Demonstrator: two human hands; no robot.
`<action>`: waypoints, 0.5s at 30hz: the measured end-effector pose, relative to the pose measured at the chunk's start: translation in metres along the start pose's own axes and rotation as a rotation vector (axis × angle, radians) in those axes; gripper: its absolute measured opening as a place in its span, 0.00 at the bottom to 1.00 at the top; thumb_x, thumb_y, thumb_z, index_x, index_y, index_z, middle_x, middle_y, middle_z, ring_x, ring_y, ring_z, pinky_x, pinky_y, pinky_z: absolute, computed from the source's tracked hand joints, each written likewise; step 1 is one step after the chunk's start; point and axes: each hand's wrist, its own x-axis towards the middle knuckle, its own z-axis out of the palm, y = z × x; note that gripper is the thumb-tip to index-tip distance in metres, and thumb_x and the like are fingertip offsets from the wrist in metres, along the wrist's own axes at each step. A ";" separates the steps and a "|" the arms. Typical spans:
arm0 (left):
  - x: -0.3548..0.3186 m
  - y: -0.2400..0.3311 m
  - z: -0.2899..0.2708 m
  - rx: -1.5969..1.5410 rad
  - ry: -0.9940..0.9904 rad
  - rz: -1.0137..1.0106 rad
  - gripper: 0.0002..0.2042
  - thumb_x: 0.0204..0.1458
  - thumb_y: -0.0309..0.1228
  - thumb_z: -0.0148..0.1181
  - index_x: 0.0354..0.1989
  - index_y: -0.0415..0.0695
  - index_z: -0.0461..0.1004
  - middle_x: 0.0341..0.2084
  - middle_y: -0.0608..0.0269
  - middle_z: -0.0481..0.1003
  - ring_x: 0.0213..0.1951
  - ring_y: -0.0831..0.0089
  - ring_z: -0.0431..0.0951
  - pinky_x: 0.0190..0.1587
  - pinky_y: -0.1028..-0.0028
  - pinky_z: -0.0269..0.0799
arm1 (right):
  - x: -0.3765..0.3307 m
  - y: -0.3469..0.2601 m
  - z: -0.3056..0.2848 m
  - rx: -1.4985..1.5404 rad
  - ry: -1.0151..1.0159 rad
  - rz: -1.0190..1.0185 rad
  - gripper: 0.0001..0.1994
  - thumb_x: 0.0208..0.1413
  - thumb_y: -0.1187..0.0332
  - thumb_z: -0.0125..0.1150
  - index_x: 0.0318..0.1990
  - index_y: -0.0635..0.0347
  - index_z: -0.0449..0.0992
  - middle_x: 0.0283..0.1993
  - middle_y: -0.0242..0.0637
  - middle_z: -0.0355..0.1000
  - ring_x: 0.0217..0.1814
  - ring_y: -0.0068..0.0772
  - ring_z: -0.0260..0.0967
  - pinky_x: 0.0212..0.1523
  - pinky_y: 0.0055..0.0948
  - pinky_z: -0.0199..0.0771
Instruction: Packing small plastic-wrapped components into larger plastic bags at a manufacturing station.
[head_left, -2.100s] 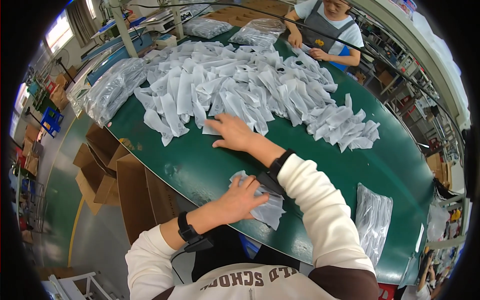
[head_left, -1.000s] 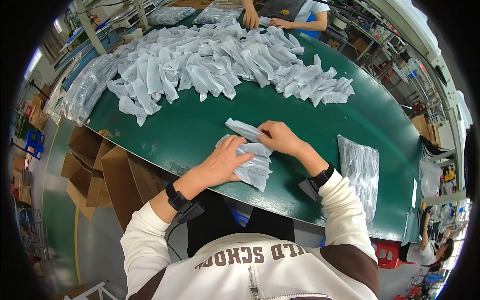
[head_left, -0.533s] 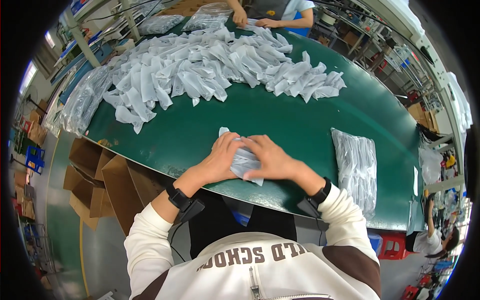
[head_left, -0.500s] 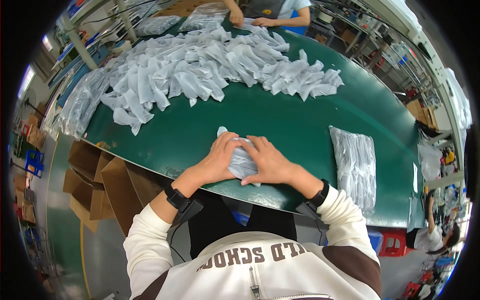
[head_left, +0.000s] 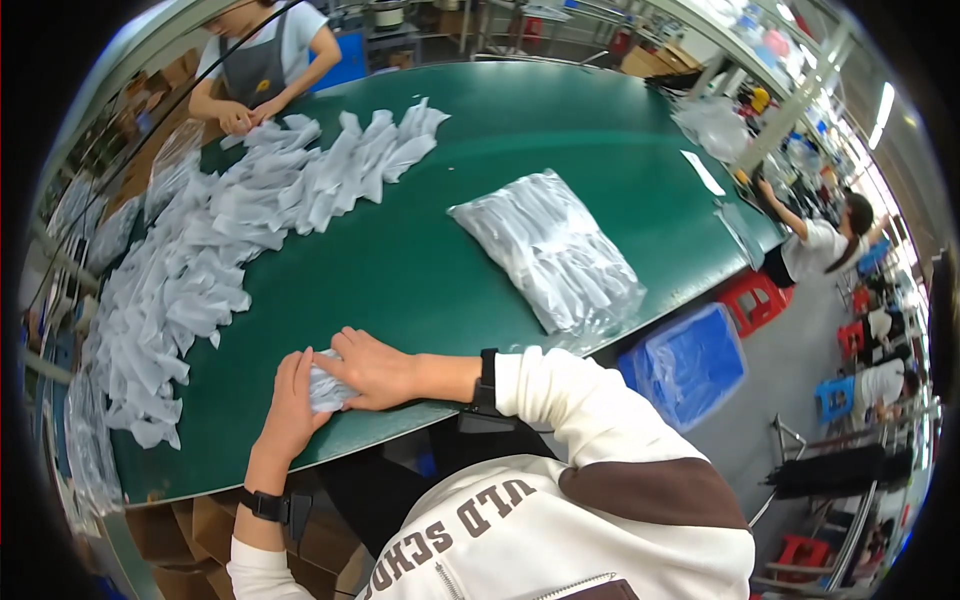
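Both hands are closed around a small bundle of pale grey-white wrapped packets (head_left: 328, 388) at the near edge of the green table. My left hand (head_left: 288, 412) grips its left side, while my right hand (head_left: 374, 370) presses against it from the right and above. Much of the bundle is hidden by my fingers. Beyond them, a long heap of similar packets (head_left: 220, 215) curves along the left side of the table. To the right lies a filled clear plastic bag (head_left: 555, 250), packed with rows of like pieces.
Opposite, a co-worker's hands (head_left: 245, 116) touch the far end of the heap. Open cardboard boxes (head_left: 160, 535) stand below the near-left table edge. A blue lined bin (head_left: 690, 365) and a red stool (head_left: 755, 305) stand at the right.
The view has swung to the right, so the heap, bag and hands appear farther left. My hands stay on the bundle, with more of it covered now.
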 end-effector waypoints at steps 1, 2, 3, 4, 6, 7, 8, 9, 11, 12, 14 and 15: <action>0.008 0.010 0.000 -0.069 -0.035 0.023 0.47 0.35 0.23 0.71 0.69 0.37 0.53 0.64 0.43 0.57 0.67 0.45 0.56 0.69 0.57 0.55 | -0.013 -0.001 -0.009 0.061 -0.005 0.053 0.40 0.42 0.58 0.75 0.61 0.69 0.65 0.48 0.58 0.64 0.49 0.59 0.62 0.51 0.49 0.66; 0.013 0.024 -0.004 -0.132 -0.069 0.040 0.46 0.36 0.24 0.70 0.69 0.38 0.54 0.64 0.43 0.58 0.67 0.45 0.57 0.68 0.57 0.56 | -0.026 -0.006 -0.020 0.125 -0.008 0.098 0.39 0.43 0.58 0.74 0.61 0.68 0.65 0.48 0.58 0.65 0.49 0.59 0.62 0.51 0.48 0.66; 0.021 0.042 -0.008 -0.132 -0.074 0.054 0.46 0.36 0.24 0.70 0.69 0.38 0.54 0.64 0.43 0.58 0.67 0.45 0.57 0.68 0.57 0.56 | -0.048 -0.008 -0.033 0.162 0.055 0.135 0.40 0.43 0.58 0.74 0.63 0.66 0.65 0.48 0.57 0.64 0.50 0.58 0.62 0.53 0.47 0.66; 0.034 0.063 -0.011 -0.226 -0.038 0.177 0.43 0.38 0.27 0.70 0.68 0.38 0.56 0.63 0.44 0.59 0.66 0.46 0.59 0.67 0.58 0.57 | -0.078 -0.011 -0.049 0.201 0.113 0.172 0.40 0.44 0.57 0.74 0.64 0.65 0.64 0.49 0.56 0.64 0.52 0.57 0.63 0.54 0.45 0.66; 0.060 0.097 -0.003 -0.320 -0.004 0.308 0.41 0.41 0.30 0.69 0.67 0.38 0.58 0.62 0.45 0.61 0.64 0.47 0.60 0.66 0.59 0.59 | -0.144 -0.018 -0.097 0.291 0.178 0.254 0.43 0.47 0.57 0.74 0.68 0.64 0.61 0.52 0.52 0.65 0.56 0.52 0.63 0.56 0.44 0.65; 0.067 0.106 0.002 -0.360 0.025 0.320 0.38 0.44 0.34 0.68 0.65 0.37 0.59 0.60 0.46 0.62 0.62 0.47 0.61 0.64 0.58 0.60 | -0.171 -0.027 -0.124 0.382 0.153 0.372 0.43 0.47 0.55 0.74 0.69 0.63 0.61 0.55 0.49 0.66 0.59 0.48 0.63 0.59 0.41 0.64; 0.077 0.121 0.010 -0.411 0.054 0.344 0.36 0.47 0.37 0.67 0.64 0.36 0.60 0.58 0.46 0.63 0.60 0.48 0.62 0.63 0.57 0.61 | -0.206 -0.034 -0.140 0.348 0.299 0.368 0.41 0.47 0.54 0.74 0.67 0.65 0.64 0.58 0.49 0.67 0.61 0.47 0.63 0.61 0.38 0.62; 0.091 0.145 0.024 -0.355 0.096 0.406 0.35 0.46 0.38 0.68 0.62 0.36 0.62 0.55 0.47 0.64 0.57 0.49 0.64 0.61 0.58 0.62 | -0.244 -0.042 -0.159 0.265 0.358 0.500 0.39 0.47 0.57 0.74 0.64 0.66 0.66 0.58 0.49 0.67 0.61 0.46 0.65 0.61 0.36 0.62; 0.115 0.198 0.052 -0.255 0.166 0.503 0.35 0.44 0.40 0.71 0.59 0.38 0.65 0.50 0.49 0.65 0.53 0.51 0.66 0.57 0.59 0.64 | -0.300 -0.067 -0.184 0.124 0.512 0.760 0.38 0.45 0.61 0.73 0.63 0.68 0.66 0.54 0.47 0.68 0.57 0.43 0.67 0.59 0.34 0.64; 0.126 0.218 0.069 -0.208 0.195 0.535 0.36 0.42 0.42 0.72 0.59 0.39 0.67 0.49 0.50 0.65 0.51 0.52 0.66 0.55 0.59 0.65 | -0.323 -0.073 -0.184 0.123 0.515 0.755 0.38 0.45 0.61 0.73 0.63 0.68 0.66 0.54 0.47 0.68 0.57 0.43 0.67 0.59 0.34 0.64; 0.148 0.251 0.102 -0.116 0.252 0.534 0.27 0.45 0.38 0.70 0.52 0.39 0.70 0.46 0.52 0.67 0.50 0.54 0.68 0.51 0.59 0.66 | -0.357 -0.081 -0.178 -0.168 0.626 1.072 0.37 0.45 0.63 0.72 0.63 0.68 0.66 0.50 0.46 0.68 0.54 0.42 0.68 0.57 0.34 0.65; 0.160 0.249 0.119 -0.103 0.260 0.529 0.27 0.45 0.38 0.70 0.52 0.39 0.70 0.46 0.52 0.67 0.50 0.54 0.68 0.51 0.59 0.66 | -0.361 -0.080 -0.171 -0.163 0.628 1.056 0.37 0.45 0.63 0.72 0.63 0.68 0.66 0.50 0.46 0.68 0.54 0.42 0.68 0.57 0.34 0.65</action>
